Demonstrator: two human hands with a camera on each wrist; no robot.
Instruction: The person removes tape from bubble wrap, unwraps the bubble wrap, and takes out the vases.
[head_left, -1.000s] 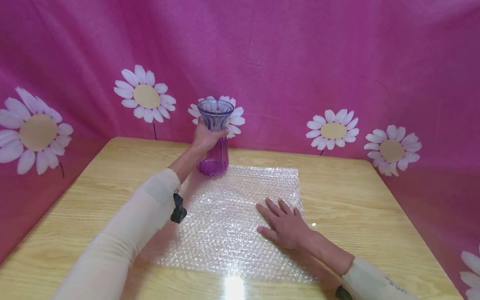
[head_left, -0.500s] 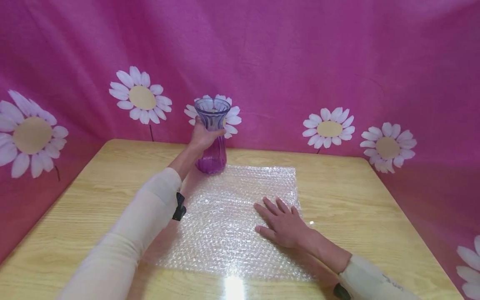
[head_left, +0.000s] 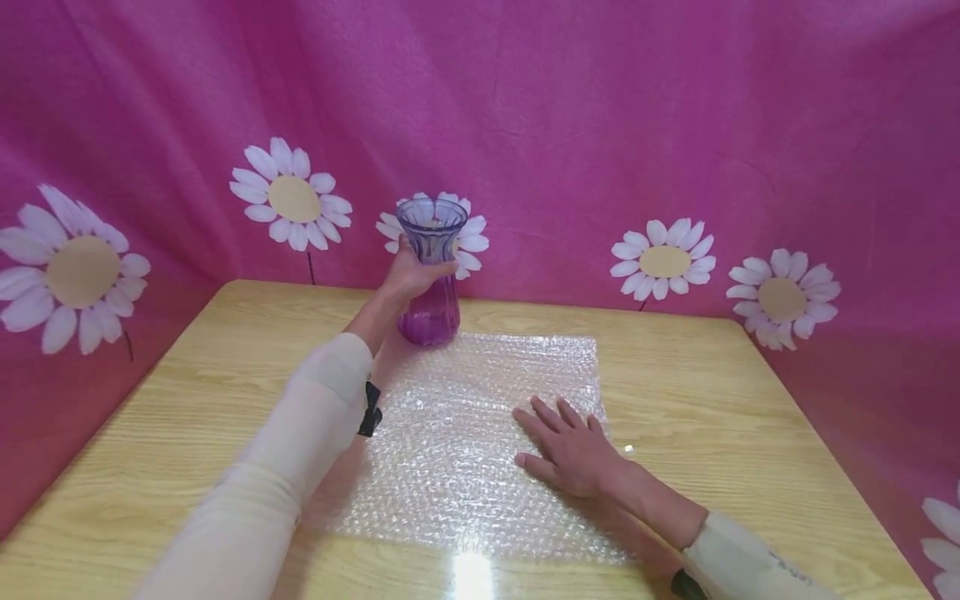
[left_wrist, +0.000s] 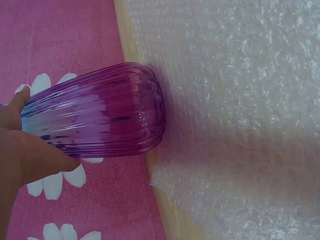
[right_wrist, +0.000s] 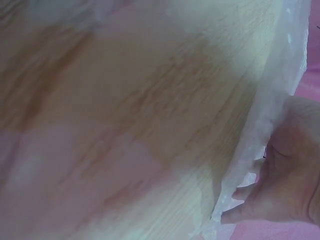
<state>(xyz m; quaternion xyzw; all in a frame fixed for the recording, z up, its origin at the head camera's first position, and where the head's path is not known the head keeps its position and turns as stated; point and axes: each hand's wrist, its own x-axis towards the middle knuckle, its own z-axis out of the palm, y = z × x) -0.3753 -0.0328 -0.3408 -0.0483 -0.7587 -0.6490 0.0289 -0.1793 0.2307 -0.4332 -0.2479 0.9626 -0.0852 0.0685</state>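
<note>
A ribbed glass vase [head_left: 433,312], bluish at the flared mouth and purple toward the base, is upright at the far edge of a sheet of bubble wrap [head_left: 457,450]. My left hand [head_left: 408,271] grips it below the rim, thumb on the near side. In the left wrist view, the base of the vase [left_wrist: 120,112] is close to the wrap; I cannot tell whether they touch. My right hand [head_left: 573,454] rests with fingers spread on the right part of the wrap. In the right wrist view, that hand [right_wrist: 295,170] lies along the wrap's edge.
The bubble wrap lies on a light wood-grain table [head_left: 697,400]. A pink cloth [head_left: 555,125] with printed daisies hangs behind the table and along both sides. A small white bit [head_left: 628,449] lies near the right wrist.
The vase has moved slightly away toward the far edge in my left hand, and the left forearm has shifted a little to the right. My right hand keeps its place on the wrap.
</note>
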